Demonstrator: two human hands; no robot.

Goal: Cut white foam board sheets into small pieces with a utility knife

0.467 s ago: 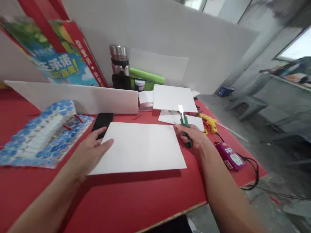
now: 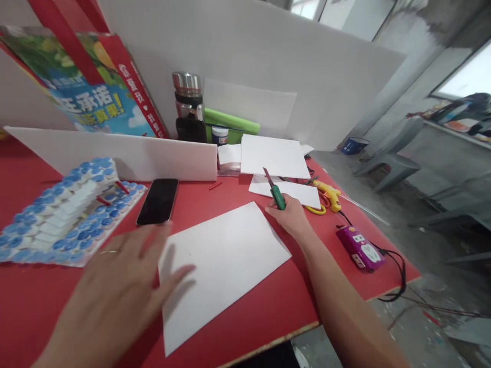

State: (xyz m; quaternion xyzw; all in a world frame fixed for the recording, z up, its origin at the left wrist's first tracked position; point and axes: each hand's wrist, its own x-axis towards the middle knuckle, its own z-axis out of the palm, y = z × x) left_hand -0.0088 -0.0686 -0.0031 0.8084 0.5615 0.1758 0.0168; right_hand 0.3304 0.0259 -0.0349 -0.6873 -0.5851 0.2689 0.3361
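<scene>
A white sheet of board (image 2: 226, 260) lies at an angle on the red tabletop. Over its left edge hovers my left hand (image 2: 118, 276), fingers spread and slightly blurred, with a ring on one finger. My right hand (image 2: 289, 214) is closed around a green utility knife (image 2: 277, 197), its blade out and pointing away to the upper left. That hand is just beyond the board's right corner. A black phone (image 2: 158, 202) rests beyond my left fingertips. Left of it stands a blue-and-white model with small steps (image 2: 72, 214).
White boards (image 2: 274, 156) lie at the back. A yellow glue gun (image 2: 329, 194) and a purple power box (image 2: 359, 249) with a black cable are on the right. A steel-capped bottle (image 2: 188, 105) and a low white panel (image 2: 153, 158) stand behind. The table edge (image 2: 276, 341) is near.
The board has come down flat and turned, its near left corner closer to me. My left hand has let go of it and moved nearer. The knife now points further left.
</scene>
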